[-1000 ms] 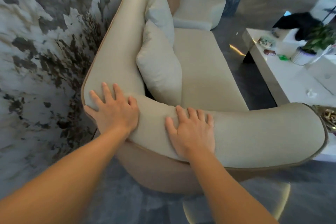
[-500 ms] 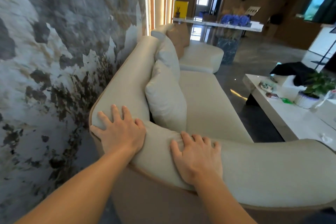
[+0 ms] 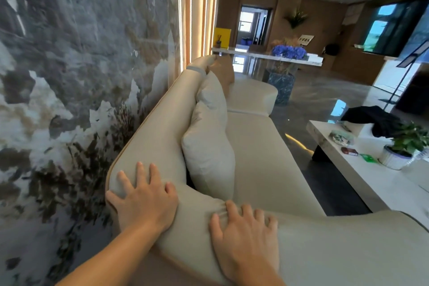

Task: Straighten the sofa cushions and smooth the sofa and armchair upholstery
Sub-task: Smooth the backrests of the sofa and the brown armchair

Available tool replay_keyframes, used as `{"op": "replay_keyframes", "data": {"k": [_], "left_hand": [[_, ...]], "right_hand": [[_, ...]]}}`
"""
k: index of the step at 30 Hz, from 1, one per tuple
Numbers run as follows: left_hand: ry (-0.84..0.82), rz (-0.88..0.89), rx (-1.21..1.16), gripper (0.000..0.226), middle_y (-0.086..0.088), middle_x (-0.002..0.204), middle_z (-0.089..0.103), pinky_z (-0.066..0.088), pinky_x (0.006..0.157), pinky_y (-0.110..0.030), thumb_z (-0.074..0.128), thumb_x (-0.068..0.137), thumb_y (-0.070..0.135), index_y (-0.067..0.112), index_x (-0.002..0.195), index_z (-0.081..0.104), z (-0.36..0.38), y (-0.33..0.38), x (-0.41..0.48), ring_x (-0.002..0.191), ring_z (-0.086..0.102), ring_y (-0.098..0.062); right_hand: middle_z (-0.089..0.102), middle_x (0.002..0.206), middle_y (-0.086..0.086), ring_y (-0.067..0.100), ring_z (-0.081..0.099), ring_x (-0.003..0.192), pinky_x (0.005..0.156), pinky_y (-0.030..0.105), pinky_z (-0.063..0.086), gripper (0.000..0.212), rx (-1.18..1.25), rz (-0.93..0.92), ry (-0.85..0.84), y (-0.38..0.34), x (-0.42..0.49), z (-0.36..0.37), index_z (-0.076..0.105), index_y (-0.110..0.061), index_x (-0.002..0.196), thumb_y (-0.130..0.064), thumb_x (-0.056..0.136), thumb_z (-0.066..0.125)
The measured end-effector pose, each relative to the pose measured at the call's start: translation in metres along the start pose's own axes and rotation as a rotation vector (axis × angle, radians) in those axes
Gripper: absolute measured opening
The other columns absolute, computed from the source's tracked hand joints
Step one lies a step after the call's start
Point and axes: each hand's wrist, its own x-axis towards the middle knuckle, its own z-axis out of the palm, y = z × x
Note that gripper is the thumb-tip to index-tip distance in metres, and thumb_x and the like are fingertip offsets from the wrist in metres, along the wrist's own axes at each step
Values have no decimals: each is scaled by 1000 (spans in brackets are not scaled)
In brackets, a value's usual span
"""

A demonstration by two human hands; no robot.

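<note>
A cream sofa [image 3: 260, 153] runs away from me along the marble wall. My left hand [image 3: 144, 199] lies flat, fingers spread, on the rounded corner where backrest meets armrest. On the near armrest [image 3: 348, 246] my right hand [image 3: 243, 237] presses palm down, and the fabric wrinkles under its fingertips. A cream cushion [image 3: 209, 158] leans upright against the backrest just beyond my hands, with a second cushion [image 3: 213, 95] behind it and a tan one [image 3: 224, 73] further back. A cream seat [image 3: 251, 97] stands at the sofa's far end.
A dark patterned marble wall [image 3: 69, 76] stands close on the left. A white coffee table [image 3: 371, 169] on the right carries a potted plant [image 3: 401, 146], a black cloth [image 3: 371, 118] and small items. Glossy dark floor lies between sofa and table.
The view has tilted upward, showing more of the room. Both hands stay flat on the sofa corner and armrest; the right hand's fingers have bunched the fabric slightly.
</note>
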Motion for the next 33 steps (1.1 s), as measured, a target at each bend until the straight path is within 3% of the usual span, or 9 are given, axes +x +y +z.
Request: {"op": "replay_keyframes", "data": {"k": [14, 24, 28, 31, 33], "left_hand": [[-20, 19, -27, 68, 8, 163, 8, 10, 113, -64, 18, 86, 57, 35, 151, 18, -6, -40, 75, 147, 1, -33], [13, 34, 22, 70, 4, 162, 16, 12, 109, -68, 18, 82, 56, 33, 149, 24, 0, -50, 100, 146, 6, -36], [-42, 62, -37, 62, 1, 161, 20, 10, 109, -69, 22, 84, 53, 35, 141, 37, -8, -47, 98, 146, 7, -37], [-77, 240, -43, 45, 2, 159, 25, 4, 115, -64, 24, 96, 45, 39, 133, 48, -16, -56, 79, 147, 9, -30], [-200, 396, 70, 47, 3, 162, 17, 3, 117, -61, 18, 100, 40, 39, 145, 33, -37, -63, 63, 148, 7, -26]], "right_hand": [[53, 135, 3, 31, 43, 120, 98, 54, 23, 74, -11, 56, 8, -71, 37, 18, 36, -32, 145, -65, 84, 9], [58, 122, 8, 33, 47, 112, 93, 55, 27, 59, 12, 51, 50, -90, 49, 22, 54, -29, 119, -60, 86, 15], [61, 119, 11, 34, 50, 111, 95, 57, 30, 60, 15, 64, 71, -90, 52, 25, 58, -27, 115, -59, 86, 16], [56, 134, 15, 37, 44, 125, 104, 59, 24, 61, 29, 49, 5, -91, 41, 20, 51, -25, 131, -56, 91, 16], [29, 159, 16, 37, 22, 145, 116, 58, 11, 63, 44, -25, -123, -85, 22, 7, 28, -27, 151, -56, 96, 17]]}}
